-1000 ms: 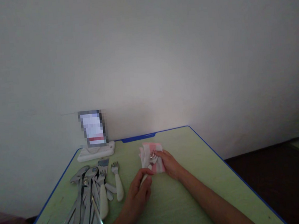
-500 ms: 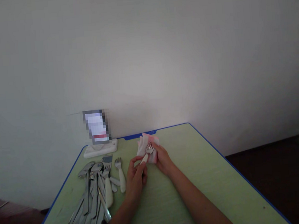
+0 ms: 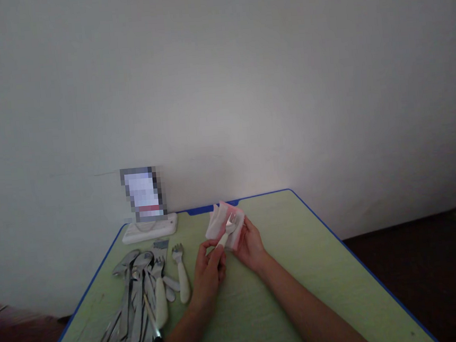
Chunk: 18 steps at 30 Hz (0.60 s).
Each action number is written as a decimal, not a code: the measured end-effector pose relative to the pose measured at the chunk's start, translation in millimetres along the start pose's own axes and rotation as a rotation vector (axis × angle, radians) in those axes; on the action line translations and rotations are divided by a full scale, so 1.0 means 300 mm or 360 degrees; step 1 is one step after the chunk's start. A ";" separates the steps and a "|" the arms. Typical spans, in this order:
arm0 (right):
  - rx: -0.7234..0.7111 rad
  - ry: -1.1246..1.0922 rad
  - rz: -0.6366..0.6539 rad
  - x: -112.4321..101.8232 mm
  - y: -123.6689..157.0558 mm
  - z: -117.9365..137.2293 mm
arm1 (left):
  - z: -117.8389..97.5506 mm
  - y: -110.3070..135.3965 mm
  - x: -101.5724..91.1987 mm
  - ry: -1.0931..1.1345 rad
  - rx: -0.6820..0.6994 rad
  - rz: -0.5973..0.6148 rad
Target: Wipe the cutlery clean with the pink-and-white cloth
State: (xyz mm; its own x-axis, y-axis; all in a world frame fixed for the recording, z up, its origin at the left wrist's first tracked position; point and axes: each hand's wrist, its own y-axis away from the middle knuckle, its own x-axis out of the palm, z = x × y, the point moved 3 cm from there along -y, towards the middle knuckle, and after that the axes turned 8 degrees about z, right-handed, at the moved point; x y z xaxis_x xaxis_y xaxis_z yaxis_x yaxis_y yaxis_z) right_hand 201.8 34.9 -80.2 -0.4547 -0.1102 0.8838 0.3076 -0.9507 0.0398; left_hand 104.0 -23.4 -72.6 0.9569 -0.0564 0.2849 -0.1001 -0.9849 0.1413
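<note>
My left hand [image 3: 211, 265] is closed round the pale handle of a small fork [image 3: 229, 226], whose metal tines point up and away from me. Behind the fork lies a folded pink and white cloth [image 3: 218, 222], held from the right by my right hand [image 3: 251, 245]. The fork's head rests against the cloth's face. Most of my right fingers are hidden behind the cloth. Left of my left hand, another pale-handled fork [image 3: 182, 276] lies on the table, beside a pile of metal spoons [image 3: 142, 261] and other cutlery.
The green table [image 3: 300, 271] has a blue edge and stands against a grey wall [image 3: 220, 86]. At its back left, a blurred-out phone [image 3: 142, 194] stands upright by a white base [image 3: 150, 229]. Dark floor [image 3: 399, 262] shows to the right.
My right thumb has come off the fork's tines, so the fork head now lies uncovered against the cloth. The cloth is opened a little flatter. The view has shifted slightly.
</note>
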 end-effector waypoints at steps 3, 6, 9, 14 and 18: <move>0.0042 -0.0031 -0.0061 -0.009 -0.019 -0.009 | -0.003 0.000 -0.004 0.0062 -0.0049 0.0021; 0.0088 -0.0073 -0.0080 -0.012 -0.028 -0.015 | -0.007 0.001 -0.009 0.0153 -0.0090 0.0015; 0.0095 -0.0120 -0.0131 -0.019 -0.030 -0.016 | -0.007 -0.002 -0.013 0.0292 -0.0095 0.0030; 0.0133 -0.0132 -0.0111 -0.021 -0.031 -0.014 | 0.003 -0.004 -0.021 0.0203 -0.0111 -0.0018; 0.0161 -0.0066 -0.0051 -0.009 -0.028 -0.010 | 0.008 -0.009 -0.021 0.0072 -0.0042 -0.0001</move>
State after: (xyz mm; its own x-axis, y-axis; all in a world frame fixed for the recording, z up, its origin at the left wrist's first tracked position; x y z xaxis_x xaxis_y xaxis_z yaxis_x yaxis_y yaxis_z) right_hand 198.1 42.5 -84.3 -0.4314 -0.0660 0.8997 0.3772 -0.9192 0.1134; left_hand 99.0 -20.7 -76.9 0.9437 -0.0475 0.3273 -0.1070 -0.9802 0.1665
